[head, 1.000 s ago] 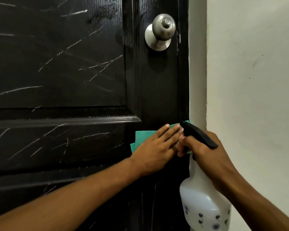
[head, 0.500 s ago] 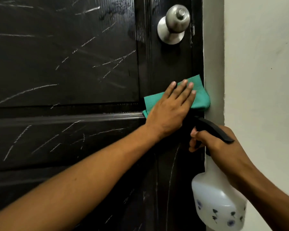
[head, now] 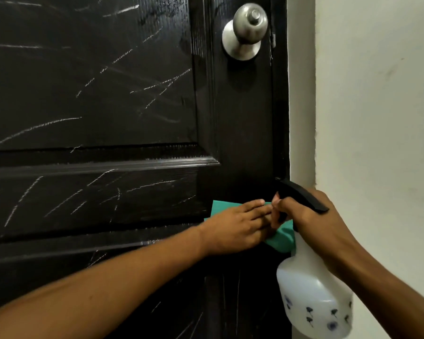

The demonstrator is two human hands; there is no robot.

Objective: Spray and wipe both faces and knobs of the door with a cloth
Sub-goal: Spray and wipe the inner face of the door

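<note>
The door fills the view — black, panelled, shut against the frame on the right, and streaked all over with pale scratch-like marks. Down on the right-hand stile, below the knob, the left hand lies flat with straight fingers pressing a green cloth against the wood; the cloth peeks out above the knuckles and below the fingertips, touching the door close to its edge. The right hand is wrapped round the neck of a white spray bottle, fingers curled at the black trigger head, the bottle hanging just beside the door's edge and partly in front of the cloth. Whether the trigger is being squeezed, I cannot tell.

How far along? By my reading this is mid-wipe on this face, working the strip under the knob. The stile here looks dark and fairly even, while the panels to the left carry plenty of white streaks — though whether those are dirt that will lift or scratches in the finish, the view doesn't settle. The knob sits well above the cloth, untouched at this instant, and nothing shows it either cleaned or not. The other face and its knob are out of sight altogether, so I'd judge a good share of the job remains: the rest of this face, this knob perhaps, then the far side. The pale wall stands to the right.
</note>
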